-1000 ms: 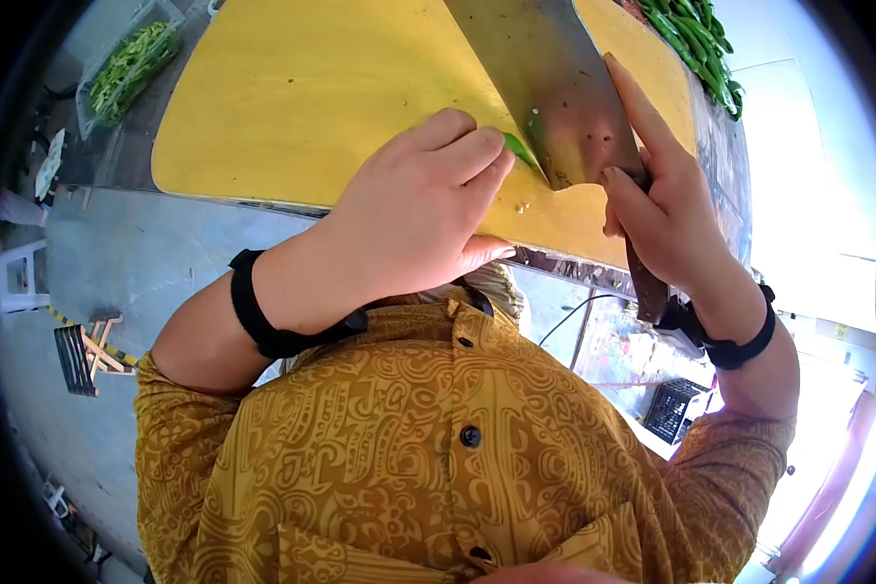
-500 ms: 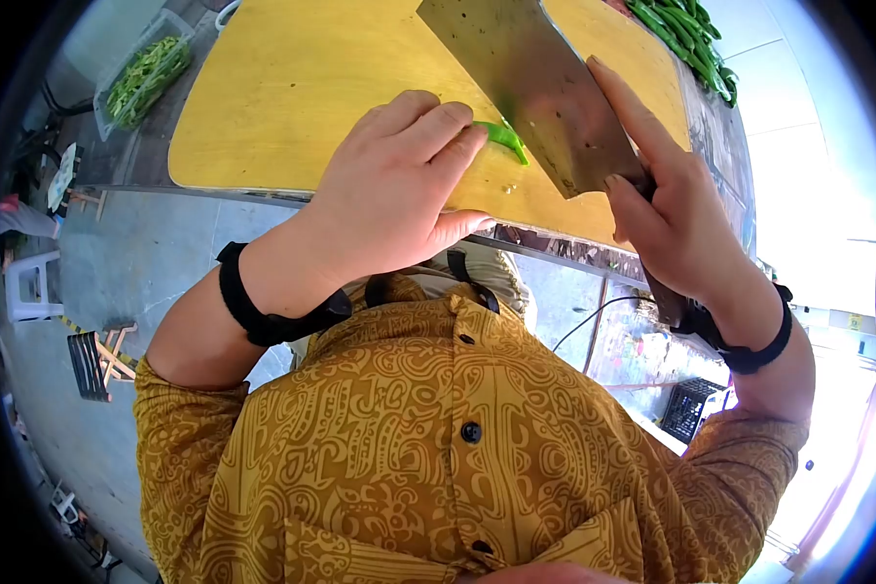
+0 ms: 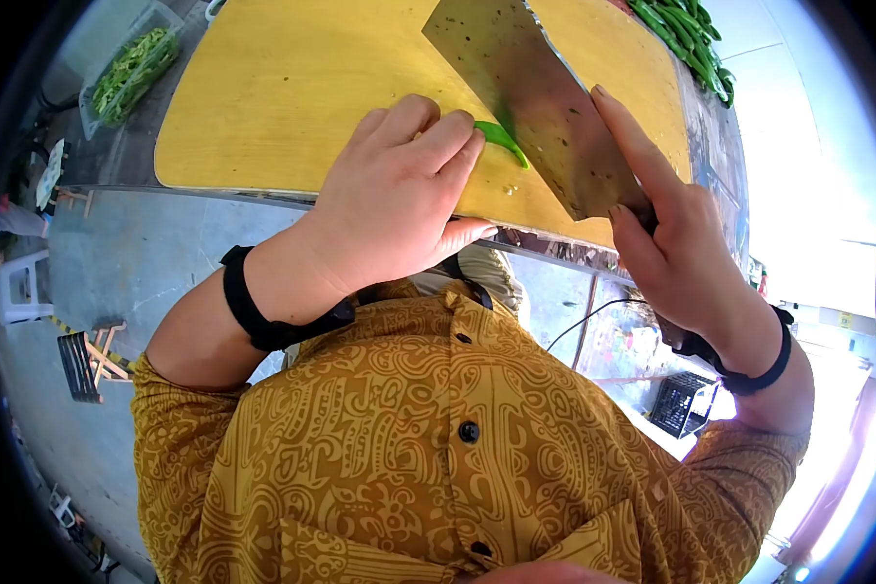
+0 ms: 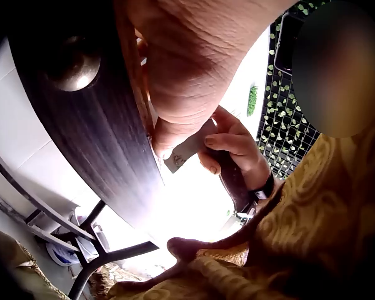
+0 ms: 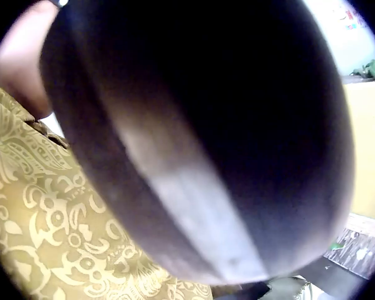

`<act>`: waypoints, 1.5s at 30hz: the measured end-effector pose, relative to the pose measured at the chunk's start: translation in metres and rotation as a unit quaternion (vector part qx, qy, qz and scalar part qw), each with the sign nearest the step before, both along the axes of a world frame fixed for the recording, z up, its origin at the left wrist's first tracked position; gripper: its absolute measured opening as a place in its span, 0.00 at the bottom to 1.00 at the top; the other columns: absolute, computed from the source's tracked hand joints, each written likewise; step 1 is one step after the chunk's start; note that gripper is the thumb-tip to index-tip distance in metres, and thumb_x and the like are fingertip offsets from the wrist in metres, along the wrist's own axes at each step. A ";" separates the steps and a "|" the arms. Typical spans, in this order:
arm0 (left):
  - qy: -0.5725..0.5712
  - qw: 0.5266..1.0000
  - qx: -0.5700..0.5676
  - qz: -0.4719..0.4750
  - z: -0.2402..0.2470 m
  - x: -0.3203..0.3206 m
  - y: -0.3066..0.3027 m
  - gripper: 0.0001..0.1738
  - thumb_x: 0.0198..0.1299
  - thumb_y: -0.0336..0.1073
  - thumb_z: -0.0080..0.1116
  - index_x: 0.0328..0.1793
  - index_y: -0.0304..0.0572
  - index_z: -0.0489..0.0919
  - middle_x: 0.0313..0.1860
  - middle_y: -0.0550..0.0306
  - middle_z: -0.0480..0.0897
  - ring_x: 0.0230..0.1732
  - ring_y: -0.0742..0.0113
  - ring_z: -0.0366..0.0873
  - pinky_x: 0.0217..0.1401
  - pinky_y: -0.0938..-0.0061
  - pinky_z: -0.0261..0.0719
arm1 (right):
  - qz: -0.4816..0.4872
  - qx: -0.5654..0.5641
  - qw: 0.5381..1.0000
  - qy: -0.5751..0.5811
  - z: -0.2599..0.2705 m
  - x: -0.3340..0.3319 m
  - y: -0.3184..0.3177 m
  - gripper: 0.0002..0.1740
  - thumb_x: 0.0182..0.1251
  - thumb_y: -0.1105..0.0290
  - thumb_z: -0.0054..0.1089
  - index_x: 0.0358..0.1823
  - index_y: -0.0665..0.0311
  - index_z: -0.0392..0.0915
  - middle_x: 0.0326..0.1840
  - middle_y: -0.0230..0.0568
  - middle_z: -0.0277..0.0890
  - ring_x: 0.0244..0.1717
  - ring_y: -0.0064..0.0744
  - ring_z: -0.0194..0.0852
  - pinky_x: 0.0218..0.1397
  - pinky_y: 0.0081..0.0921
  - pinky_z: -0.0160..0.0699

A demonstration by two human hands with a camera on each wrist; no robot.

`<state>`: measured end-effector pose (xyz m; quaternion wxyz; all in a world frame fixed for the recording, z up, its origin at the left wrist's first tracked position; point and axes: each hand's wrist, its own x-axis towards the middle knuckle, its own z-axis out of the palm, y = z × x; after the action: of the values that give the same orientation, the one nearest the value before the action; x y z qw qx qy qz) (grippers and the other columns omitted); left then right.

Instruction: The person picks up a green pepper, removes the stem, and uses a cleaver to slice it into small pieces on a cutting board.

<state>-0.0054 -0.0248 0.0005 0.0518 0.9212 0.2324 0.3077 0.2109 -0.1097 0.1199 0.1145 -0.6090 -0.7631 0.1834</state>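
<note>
My left hand (image 3: 389, 195) rests at the near edge of a yellow board (image 3: 263, 107), its curled fingers pinching a green pepper (image 3: 501, 139) whose tip points right. My right hand (image 3: 681, 243) grips a broad cleaver (image 3: 555, 117) by its handle, index finger along the blade's back. The blade slants just right of the pepper. In the left wrist view my left hand (image 4: 187, 69) looms close, with the right hand (image 4: 240, 150) and part of the cleaver (image 4: 190, 150) beyond. A dark, blurred handle end (image 5: 194, 156) fills most of the right wrist view.
A clear container (image 3: 136, 73) of cut green pieces stands at the board's left. Whole green peppers (image 3: 686, 44) lie in a pile at the back right. Small bits lie on the board near its front edge. A black crate (image 3: 681, 404) sits below, to the right.
Since a second ago, the cleaver has moved away from the pepper, uncovering more of it. My left hand has shifted slightly left with the pepper, and my right hand sits a little lower.
</note>
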 end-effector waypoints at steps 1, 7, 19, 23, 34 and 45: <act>0.002 1.000 -0.005 0.000 -0.001 0.000 0.000 0.40 0.38 0.49 0.75 0.56 0.33 0.76 0.54 0.55 0.74 0.50 0.53 0.71 0.53 0.60 0.73 | 0.000 -0.003 1.000 -0.004 0.001 -0.001 0.000 0.41 0.62 0.81 0.45 0.79 0.58 0.50 0.22 0.43 0.74 0.19 0.28 0.71 0.29 0.25 0.70; 0.008 0.999 -0.030 -0.011 -0.001 0.000 0.002 0.40 0.38 0.48 0.75 0.57 0.32 0.75 0.54 0.53 0.74 0.50 0.54 0.71 0.53 0.60 0.73 | 0.001 -0.018 1.000 -0.023 0.001 0.002 0.001 0.42 0.61 0.83 0.45 0.79 0.60 0.50 0.23 0.44 0.75 0.19 0.31 0.72 0.29 0.25 0.70; -0.008 0.999 -0.042 -0.021 0.001 0.000 0.004 0.39 0.39 0.47 0.76 0.56 0.33 0.75 0.55 0.53 0.73 0.53 0.53 0.71 0.54 0.59 0.73 | 0.024 -0.015 1.000 -0.004 -0.010 0.001 0.019 0.41 0.62 0.83 0.43 0.79 0.60 0.49 0.21 0.38 0.70 0.19 0.24 0.67 0.28 0.24 0.69; -0.022 0.999 -0.027 -0.019 -0.001 -0.001 0.002 0.39 0.39 0.47 0.76 0.57 0.33 0.75 0.54 0.52 0.73 0.55 0.52 0.72 0.55 0.58 0.73 | -0.063 -0.012 0.995 0.070 -0.016 -0.001 0.021 0.42 0.58 0.83 0.45 0.78 0.58 0.53 0.19 0.43 0.69 0.20 0.39 0.71 0.30 0.32 0.73; -0.031 0.999 -0.028 -0.016 -0.005 -0.001 0.002 0.37 0.40 0.46 0.76 0.55 0.32 0.75 0.52 0.51 0.73 0.55 0.50 0.72 0.57 0.58 0.73 | -0.005 0.012 1.000 0.011 -0.004 -0.001 0.010 0.41 0.63 0.80 0.45 0.80 0.56 0.48 0.24 0.36 0.77 0.20 0.22 0.74 0.28 0.21 0.74; -0.021 0.998 -0.046 -0.027 -0.004 -0.001 0.004 0.38 0.39 0.46 0.76 0.55 0.32 0.75 0.53 0.51 0.73 0.55 0.51 0.73 0.57 0.59 0.74 | -0.012 -0.036 0.999 -0.012 -0.001 -0.004 0.017 0.42 0.62 0.80 0.43 0.80 0.56 0.48 0.23 0.38 0.77 0.20 0.26 0.75 0.27 0.24 0.75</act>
<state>-0.0068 -0.0206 -0.0031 0.1073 0.9171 0.2206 0.3143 0.2074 -0.0926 0.1190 0.0854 -0.6237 -0.7502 0.2024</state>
